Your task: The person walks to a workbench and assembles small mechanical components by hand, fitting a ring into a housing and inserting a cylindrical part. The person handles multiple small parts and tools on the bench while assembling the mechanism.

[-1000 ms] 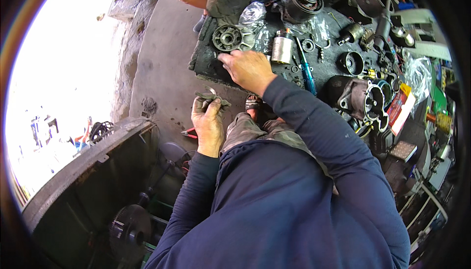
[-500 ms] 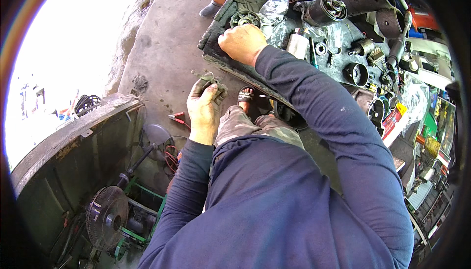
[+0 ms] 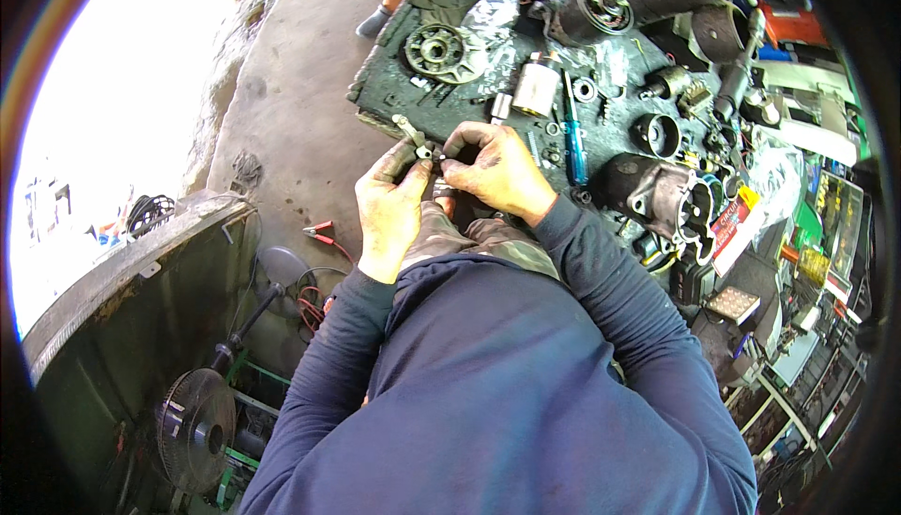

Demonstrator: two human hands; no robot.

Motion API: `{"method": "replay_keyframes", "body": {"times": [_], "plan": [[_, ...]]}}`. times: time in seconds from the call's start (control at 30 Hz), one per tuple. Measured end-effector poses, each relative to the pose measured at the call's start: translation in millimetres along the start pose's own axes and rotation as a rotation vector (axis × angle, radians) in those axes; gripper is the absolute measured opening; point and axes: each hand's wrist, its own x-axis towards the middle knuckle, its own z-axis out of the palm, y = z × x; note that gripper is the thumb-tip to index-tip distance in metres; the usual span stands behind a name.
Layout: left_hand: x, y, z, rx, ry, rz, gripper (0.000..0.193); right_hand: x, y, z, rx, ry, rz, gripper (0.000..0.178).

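Both grasp: left hand (image 3: 389,203), pale metal lever (image 3: 409,132); right hand (image 3: 500,173), tiny indistinct piece (image 3: 442,157), which a loose pinch could drop.

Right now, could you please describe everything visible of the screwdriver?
The screwdriver has a blue, plastic-looking handle and a slim shaft. It lies on the bench, handle toward the person, shaft pointing away, right of the large silver cylinder. Neither the left hand nor the right hand touches it; its tip is too small to judge.
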Motion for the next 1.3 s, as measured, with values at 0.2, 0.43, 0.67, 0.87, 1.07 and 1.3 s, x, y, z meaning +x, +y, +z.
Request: {"method": "replay_keyframes", "body": {"times": [0.2,0.43,0.67,0.87,1.07,1.3], "plan": [[1.2,-6.5,20.7,0.193,-0.079,0.083,0.035,-10.8,9.1,-17.1,-0.121,0.091,-0.086,0.018],[-5.8,2.1,34.6,0.490,-0.078,0.281,0.036,-17.5,1.8,-20.1,0.008,0.153,0.198,0.013],[-8.0,6.1,38.7,0.509,-0.063,0.414,0.035,-19.5,-13.0,-15.6,-0.240,0.223,0.101,0.016],[-11.7,-0.5,28.7,0.461,-0.051,0.371,0.036,-18.1,-16.1,-9.4,-0.333,0.218,0.024,0.022],[-18.2,-8.8,16.0,0.467,0.032,0.325,0.034,-8.8,-3.9,8.3,-0.251,0.160,0.076,0.023],[-15.3,-14.6,1.9,0.113,0.053,0.092,0.034,6.3,1.8,11.6,-0.033,0.031,0.258,0.025]]}}
